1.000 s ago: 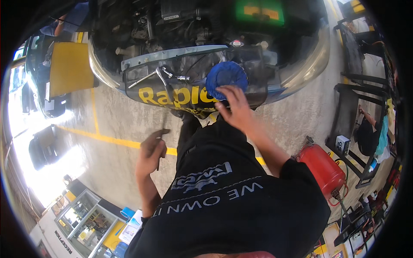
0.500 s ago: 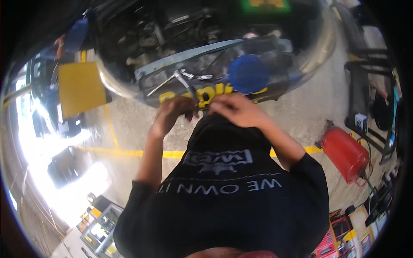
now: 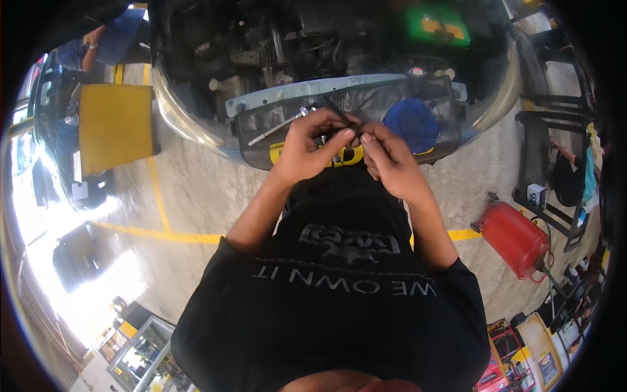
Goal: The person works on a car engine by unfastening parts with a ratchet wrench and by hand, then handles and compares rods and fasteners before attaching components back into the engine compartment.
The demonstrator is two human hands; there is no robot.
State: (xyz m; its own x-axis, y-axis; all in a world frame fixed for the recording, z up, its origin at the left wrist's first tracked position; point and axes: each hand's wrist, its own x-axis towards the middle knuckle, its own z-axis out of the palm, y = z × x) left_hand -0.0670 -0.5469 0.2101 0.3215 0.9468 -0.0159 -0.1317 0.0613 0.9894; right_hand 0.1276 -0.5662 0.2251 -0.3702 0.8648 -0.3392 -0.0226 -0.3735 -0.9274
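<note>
In front of the open engine bay, my left hand (image 3: 312, 145) and my right hand (image 3: 390, 157) meet with pinched fingers. Between their fingertips is a small dark part (image 3: 356, 129), with a dark slender length reaching up and away from it; its kind is not clear. A silver ratchet wrench (image 3: 277, 128) lies on the dark cover (image 3: 256, 145) with yellow lettering along the car's front, just beyond my left hand. Past my right hand, a round blue object (image 3: 413, 124) rests on the same cover.
A pale blue crossbar (image 3: 281, 93) spans the car's front, with a green-topped battery (image 3: 434, 29) behind it. A yellow-topped cart (image 3: 116, 127) stands at left, near a person in blue (image 3: 121, 39). At right are a red tank (image 3: 514, 240) and a black metal frame (image 3: 539, 140).
Both hands have risen and moved right in the picture, now pinching the dark part together above the cover. The whole view has shifted slightly.
</note>
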